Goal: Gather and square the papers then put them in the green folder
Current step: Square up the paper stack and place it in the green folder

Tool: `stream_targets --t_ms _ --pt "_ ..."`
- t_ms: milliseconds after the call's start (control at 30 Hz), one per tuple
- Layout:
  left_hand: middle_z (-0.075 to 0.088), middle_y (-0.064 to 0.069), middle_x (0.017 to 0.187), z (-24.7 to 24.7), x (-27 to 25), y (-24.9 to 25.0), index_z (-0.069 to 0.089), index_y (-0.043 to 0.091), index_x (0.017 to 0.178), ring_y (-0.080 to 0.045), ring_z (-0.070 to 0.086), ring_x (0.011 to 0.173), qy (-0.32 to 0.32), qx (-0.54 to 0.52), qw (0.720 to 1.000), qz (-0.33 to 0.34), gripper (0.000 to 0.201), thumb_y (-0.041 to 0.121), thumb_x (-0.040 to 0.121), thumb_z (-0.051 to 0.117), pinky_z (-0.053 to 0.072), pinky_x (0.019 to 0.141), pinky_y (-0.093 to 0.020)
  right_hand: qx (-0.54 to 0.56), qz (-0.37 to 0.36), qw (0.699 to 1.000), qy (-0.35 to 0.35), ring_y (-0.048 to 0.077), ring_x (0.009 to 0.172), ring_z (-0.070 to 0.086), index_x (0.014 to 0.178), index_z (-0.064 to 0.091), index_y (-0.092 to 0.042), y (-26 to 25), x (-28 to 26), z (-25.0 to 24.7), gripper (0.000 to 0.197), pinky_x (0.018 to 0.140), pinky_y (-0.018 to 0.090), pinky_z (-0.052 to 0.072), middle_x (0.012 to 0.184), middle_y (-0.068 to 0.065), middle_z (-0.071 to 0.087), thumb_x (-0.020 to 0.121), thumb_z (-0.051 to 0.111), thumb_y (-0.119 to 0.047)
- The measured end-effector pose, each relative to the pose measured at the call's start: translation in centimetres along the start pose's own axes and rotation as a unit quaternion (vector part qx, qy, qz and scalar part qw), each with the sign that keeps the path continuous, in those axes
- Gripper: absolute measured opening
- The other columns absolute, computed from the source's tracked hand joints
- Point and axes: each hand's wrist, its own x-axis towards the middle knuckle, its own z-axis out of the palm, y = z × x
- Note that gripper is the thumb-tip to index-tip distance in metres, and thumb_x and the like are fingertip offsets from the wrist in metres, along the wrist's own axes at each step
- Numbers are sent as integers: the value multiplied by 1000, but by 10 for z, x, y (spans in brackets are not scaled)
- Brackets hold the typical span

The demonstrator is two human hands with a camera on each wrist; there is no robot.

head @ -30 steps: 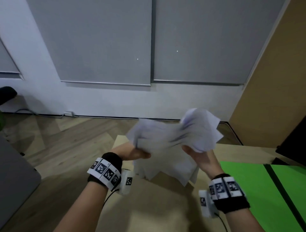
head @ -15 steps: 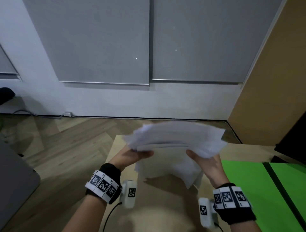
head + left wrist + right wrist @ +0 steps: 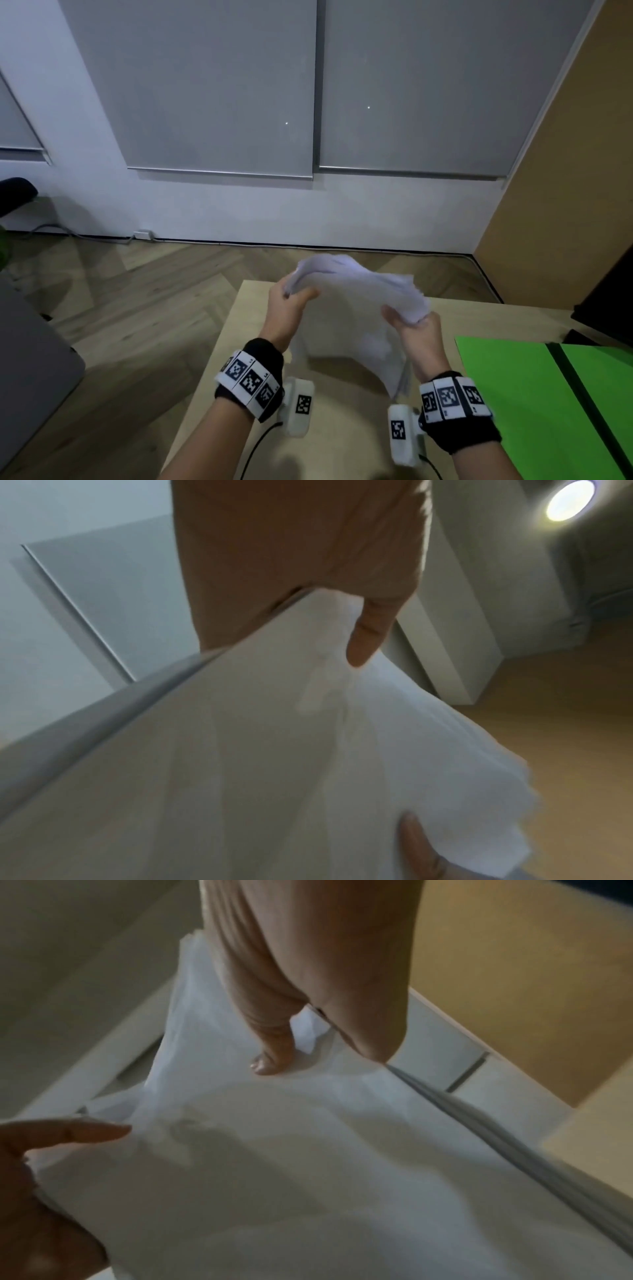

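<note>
A loose stack of white papers (image 3: pixel 356 291) is held upright above the light wooden table (image 3: pixel 246 342), its sheets fanned and uneven. My left hand (image 3: pixel 291 301) grips the stack's upper left edge, thumb in front. My right hand (image 3: pixel 411 325) grips the right edge, lower down. In the left wrist view the papers (image 3: pixel 308 750) fill the frame under my thumb (image 3: pixel 363 642). The right wrist view shows the papers (image 3: pixel 308 1137) pinched by my thumb (image 3: pixel 274 1053). The green folder (image 3: pixel 534 404) lies open and flat on the table at the right.
The table's left edge drops to a wooden floor (image 3: pixel 120 308). A grey object (image 3: pixel 30 370) stands at the far left. A dark object (image 3: pixel 606 301) sits behind the folder at the right. A tan wall panel (image 3: pixel 565 171) rises on the right.
The stack has swung from roughly level to slanted, with its left end raised and right end lowered. The sheets look more bunched together than one second ago.
</note>
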Motion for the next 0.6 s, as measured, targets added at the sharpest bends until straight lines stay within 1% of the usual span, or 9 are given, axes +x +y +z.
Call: stream_targets --t_ms 67,133,167,233,300,367,467,533,600 --pt "66 -6 86 -3 -1 12 67 -5 97 -10 59 76 21 -27 997 67 41 24 70 61 46 62 -12 48 -27 998 -6 4 62 70 78 69 -19 -20 -3 -4 15 52 14 53 64 -12 74 80 70 -4" --pt "67 -3 89 -8 -3 17 67 -3 101 -6 61 77 39 -58 993 93 47 32 71 62 46 64 -11 70 -55 996 -15 1 63 70 81 70 -21 -29 -7 -10 14 54 16 55 68 -11 76 81 69 -6" --pt "69 -1 91 -9 -3 14 68 2 102 -7 64 80 55 -62 993 88 48 37 70 63 48 67 -13 71 -58 996 -20 1 65 70 83 71 -20 -29 -9 -12 12 56 17 56 71 -9 76 82 70 -9" --pt "71 -1 98 -6 -4 3 69 13 102 -14 66 91 98 -50 993 46 51 50 67 67 51 74 -22 76 -38 996 -34 1 64 70 88 71 -16 -26 -13 -8 8 54 16 55 71 -8 76 82 70 -12" --pt "70 0 103 0 -4 -12 69 17 104 -17 66 101 132 -25 991 -4 59 58 62 70 53 84 -29 78 -18 996 -31 -2 59 67 85 70 -15 -20 -16 -1 6 52 14 52 68 -8 74 80 72 -12" --pt "71 -2 104 4 0 -21 68 15 104 -17 68 100 159 -16 986 -37 63 60 59 74 56 86 -34 74 -18 997 -15 0 63 67 80 70 -19 -19 -13 4 7 58 14 54 70 -8 74 79 74 -14" --pt "72 -6 103 6 12 -22 69 14 101 -19 68 99 185 -27 981 -56 60 57 59 77 57 86 -36 97 -18 995 21 10 84 66 85 70 -21 -18 0 7 9 81 27 53 88 -5 73 78 74 -23" --pt "72 -6 103 7 21 -21 69 15 99 -20 68 100 184 -23 981 -58 57 56 60 77 56 89 -38 96 -19 994 53 9 82 62 83 69 -22 -20 8 10 12 84 29 49 86 -7 69 78 74 -31" --pt "73 -7 103 6 27 -20 70 16 97 -22 68 100 174 -15 983 -54 53 55 60 78 56 91 -42 95 -22 992 81 9 74 58 76 66 -21 -21 14 13 14 78 30 48 78 -6 66 78 73 -34"
